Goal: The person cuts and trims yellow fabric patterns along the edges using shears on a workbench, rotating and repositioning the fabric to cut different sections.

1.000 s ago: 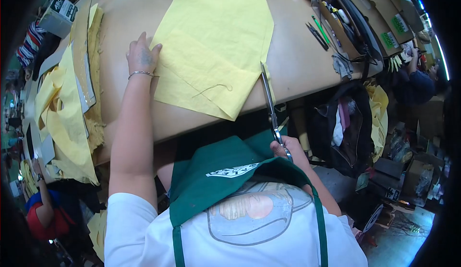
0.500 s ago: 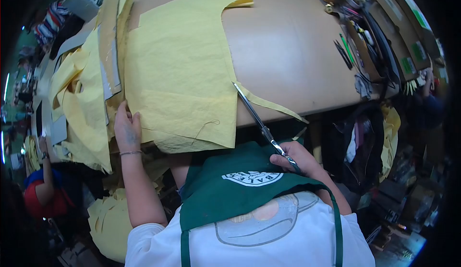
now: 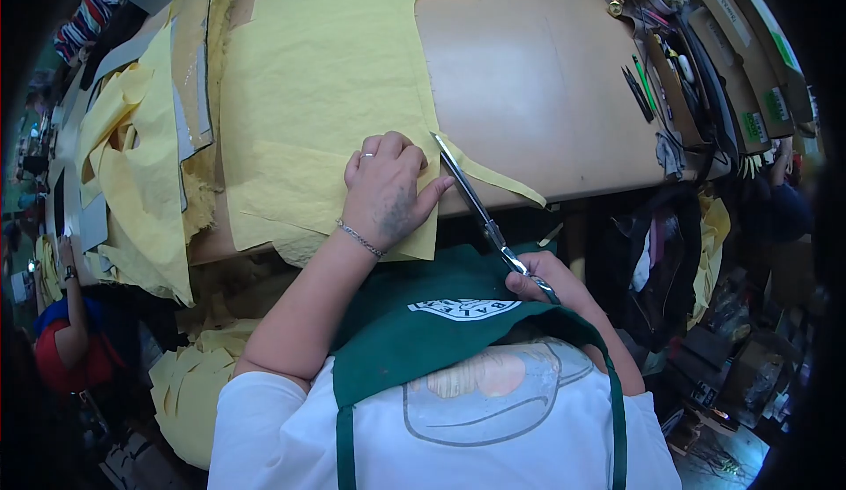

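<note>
A large piece of yellow fabric (image 3: 326,67) lies on the table, its near edge hanging over the front. My left hand (image 3: 388,186) rests on its lower right part, palm down, fingers bent and the thumb spread out towards the cut edge. My right hand (image 3: 548,277) is closed around the handles of long metal scissors (image 3: 480,212). The blade tips reach the fabric's right edge, just beyond my left thumb. A narrow yellow strip (image 3: 502,183) runs from there to the right, over the table's front edge.
Cardboard strips (image 3: 192,76) and crumpled yellow fabric (image 3: 132,173) lie on the left. Pens (image 3: 643,89), a grey cloth (image 3: 670,155) and cardboard boxes (image 3: 731,32) are along the right side. Another person's arm (image 3: 72,305) shows at far left.
My left hand has moved right, from the fabric's left edge to its lower right part beside the scissors. The scissors stay at the right edge in my right hand.
</note>
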### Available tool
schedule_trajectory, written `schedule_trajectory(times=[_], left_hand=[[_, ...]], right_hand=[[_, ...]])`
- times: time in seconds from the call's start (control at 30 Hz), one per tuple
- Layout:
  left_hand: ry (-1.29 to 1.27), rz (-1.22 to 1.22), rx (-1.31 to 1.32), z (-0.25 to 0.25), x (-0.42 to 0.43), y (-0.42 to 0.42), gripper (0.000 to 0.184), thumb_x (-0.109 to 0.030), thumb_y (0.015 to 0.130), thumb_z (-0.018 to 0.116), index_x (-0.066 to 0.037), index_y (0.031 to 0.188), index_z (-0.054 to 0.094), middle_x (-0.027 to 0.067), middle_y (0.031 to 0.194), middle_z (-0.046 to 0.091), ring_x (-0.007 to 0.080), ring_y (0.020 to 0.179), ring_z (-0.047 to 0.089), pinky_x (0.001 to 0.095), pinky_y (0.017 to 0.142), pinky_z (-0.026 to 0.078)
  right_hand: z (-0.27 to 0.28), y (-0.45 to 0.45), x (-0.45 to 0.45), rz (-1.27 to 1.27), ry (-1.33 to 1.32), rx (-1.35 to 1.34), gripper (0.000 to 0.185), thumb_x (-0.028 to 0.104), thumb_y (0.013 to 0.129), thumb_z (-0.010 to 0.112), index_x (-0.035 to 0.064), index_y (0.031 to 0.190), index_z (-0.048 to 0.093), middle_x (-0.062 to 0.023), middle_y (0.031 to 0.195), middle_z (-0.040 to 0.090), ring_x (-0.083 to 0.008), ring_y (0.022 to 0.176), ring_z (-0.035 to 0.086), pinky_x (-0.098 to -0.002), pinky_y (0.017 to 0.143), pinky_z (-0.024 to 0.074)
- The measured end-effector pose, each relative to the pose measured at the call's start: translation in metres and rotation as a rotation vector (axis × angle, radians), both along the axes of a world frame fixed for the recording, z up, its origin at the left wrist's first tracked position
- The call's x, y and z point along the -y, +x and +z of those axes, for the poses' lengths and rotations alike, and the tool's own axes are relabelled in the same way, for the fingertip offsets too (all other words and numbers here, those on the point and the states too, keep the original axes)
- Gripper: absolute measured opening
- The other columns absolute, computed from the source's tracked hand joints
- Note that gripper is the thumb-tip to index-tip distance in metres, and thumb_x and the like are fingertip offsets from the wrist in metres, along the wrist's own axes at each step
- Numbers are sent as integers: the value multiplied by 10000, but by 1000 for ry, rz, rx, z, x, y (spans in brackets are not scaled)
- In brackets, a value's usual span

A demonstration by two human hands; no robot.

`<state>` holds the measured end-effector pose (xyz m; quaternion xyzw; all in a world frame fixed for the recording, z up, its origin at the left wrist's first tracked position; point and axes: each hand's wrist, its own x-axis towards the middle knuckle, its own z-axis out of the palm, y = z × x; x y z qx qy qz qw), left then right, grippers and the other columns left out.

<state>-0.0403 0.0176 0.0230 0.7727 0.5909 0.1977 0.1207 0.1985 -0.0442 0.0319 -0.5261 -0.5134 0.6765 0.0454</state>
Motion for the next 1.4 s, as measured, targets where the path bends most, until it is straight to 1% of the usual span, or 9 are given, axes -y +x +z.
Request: schedule_trajectory(times=[0.1,0.27,0.5,0.73,0.9,1.1,1.2,1.3,1.4], left_hand=[[-29,15,41,1,-2,1,285,-334,697,644,-65,694,550,60,797,511,249,818,486,369,693,383],[-156,20,84,3,-3,1,234,-284,682,657,-79,658,547,40,747,515,226,779,496,350,698,372],[8,-69,231,-7,5,9,174,-232,680,665,-98,657,556,15,748,512,190,759,487,334,733,324],[53,-75,298,-12,9,11,137,-216,701,655,-98,696,584,9,758,520,181,760,485,333,716,326],[115,-71,198,-5,10,14,139,-219,728,633,-96,704,572,9,757,531,185,734,497,318,709,329],[-199,49,56,15,11,24,208,-276,757,604,-87,704,534,44,702,552,234,638,557,354,582,388],[-410,72,-248,34,9,22,240,-298,734,618,-69,730,545,69,699,565,250,635,571,367,524,395],[-315,-19,-82,33,13,13,248,-255,702,646,-37,763,544,100,774,575,261,671,568,367,565,416],[-114,-113,286,25,14,15,218,-176,689,646,-12,781,535,128,858,565,278,754,556,369,636,438]], right_hand=[[-1,3,-2,17,-15,-16,542,550,738,561,19,650,499,7,565,449,-90,561,400,-254,517,356],[-5,6,-3,49,-12,-17,569,585,736,533,24,647,493,11,564,439,-91,561,393,-253,514,351],[-8,10,-8,63,-58,-111,584,629,688,552,51,662,475,16,551,441,-79,539,414,-234,491,351],[-6,5,-29,55,-144,-176,584,645,653,575,72,705,471,1,542,470,-93,483,461,-224,444,371],[-6,3,-41,120,-90,-140,651,709,629,526,64,683,466,-20,534,486,-113,485,492,-231,444,386],[-7,5,-47,156,-46,-72,664,721,624,517,61,672,465,-28,527,486,-124,478,503,-237,439,395],[-9,6,-45,148,-53,-67,664,720,627,515,60,672,464,-30,528,488,-125,480,507,-240,443,402],[-10,6,-45,147,-57,-74,658,714,635,513,59,672,462,-32,530,491,-127,480,508,-240,444,405],[-11,6,-45,143,-60,-95,652,707,643,513,58,674,460,-33,534,494,-128,482,508,-241,444,405]])
